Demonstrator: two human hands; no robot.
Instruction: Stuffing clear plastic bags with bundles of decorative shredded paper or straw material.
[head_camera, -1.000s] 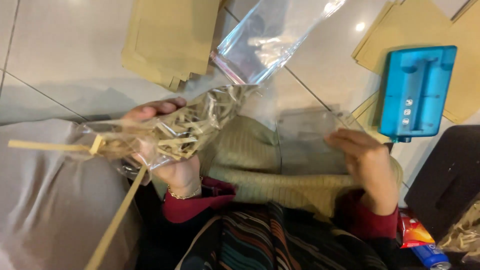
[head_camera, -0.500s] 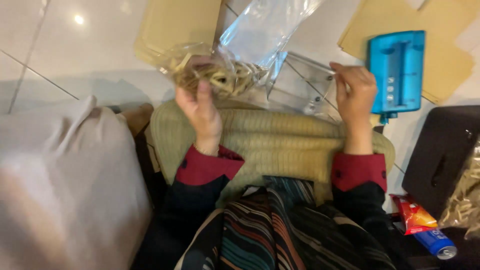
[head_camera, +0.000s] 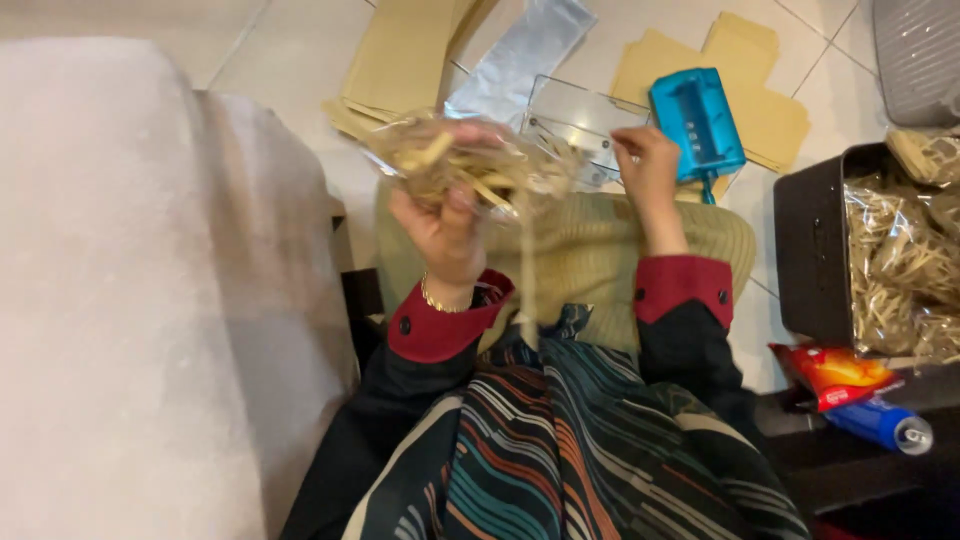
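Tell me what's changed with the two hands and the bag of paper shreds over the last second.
The left hand has lifted the clear bag of tan paper shreds from low at the left, off the lap, up to the middle. The right hand rose too, now pinching the edge of the clear plastic sheet. Unchanged: both hands keep their hold, and the blue tool stays on the floor.

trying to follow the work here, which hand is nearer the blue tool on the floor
Right. The right hand is just left of the blue tool, almost touching it. The left hand is further left, holding a clear bag of straw strips.
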